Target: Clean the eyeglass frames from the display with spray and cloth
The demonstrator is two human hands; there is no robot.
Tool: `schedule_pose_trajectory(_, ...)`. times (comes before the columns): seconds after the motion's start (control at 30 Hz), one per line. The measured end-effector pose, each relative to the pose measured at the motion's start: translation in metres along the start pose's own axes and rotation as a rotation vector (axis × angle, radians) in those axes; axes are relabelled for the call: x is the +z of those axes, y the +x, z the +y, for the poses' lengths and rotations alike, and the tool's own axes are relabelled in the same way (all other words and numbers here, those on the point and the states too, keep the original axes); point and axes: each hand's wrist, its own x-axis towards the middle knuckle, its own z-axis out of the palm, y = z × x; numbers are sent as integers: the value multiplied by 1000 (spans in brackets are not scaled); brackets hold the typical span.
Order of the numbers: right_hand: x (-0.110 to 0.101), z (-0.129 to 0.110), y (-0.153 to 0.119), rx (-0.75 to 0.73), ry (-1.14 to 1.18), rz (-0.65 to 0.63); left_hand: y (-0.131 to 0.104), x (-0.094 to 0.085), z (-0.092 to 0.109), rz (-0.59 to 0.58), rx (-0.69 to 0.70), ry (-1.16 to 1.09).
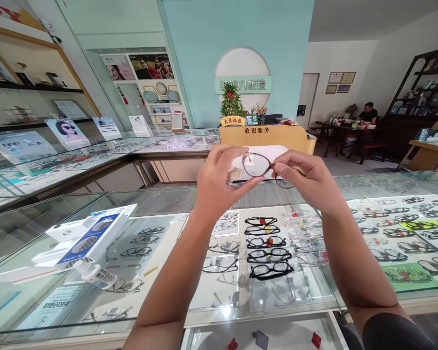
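A pair of eyeglasses (pixel 257 165) with thin brownish rims is held up in front of me, above the glass counter. My left hand (pixel 219 180) grips the left lens by its edge, fingers above and thumb below. The fingers of my right hand (pixel 302 177) pinch the frame near the bridge and partly cover the other lens. Small dark marks show on both lenses. Behind the glasses is a pale white shape whose kind I cannot make out.
Below my hands, a glass display counter (pixel 190 304) holds rows of eyeglasses, including several black frames (pixel 270 255). White-and-blue boxes (pixel 91 238) and a small white bottle (pixel 95 274) stand at left. An open drawer (pixel 208 338) holds red and grey pieces. A person (pixel 368 114) sits far right.
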Motion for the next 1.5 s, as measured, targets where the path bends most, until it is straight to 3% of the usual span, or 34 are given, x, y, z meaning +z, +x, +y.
schedule_pose_trajectory(0.17,4,1,-2,-201,-197,263,2,-2,0,253,39,42)
schedule_pose_trajectory(0.27,7,1,-2,-286,-310,312,0,-3,1,330,-12,84)
schedule_pose_trajectory(0.57,17,3,-1,-375,-389,346,-2,-3,1,319,-41,152)
schedule_pose_trajectory(0.87,16,6,-1,-340,-371,350,-2,-3,1,300,-63,97)
schedule_pose_trajectory(1.13,17,11,1,-369,-351,453,-5,6,2,247,-181,-209)
schedule_pose_trajectory(1.5,13,20,5,-433,-357,359,-2,2,-2,337,-42,-15)
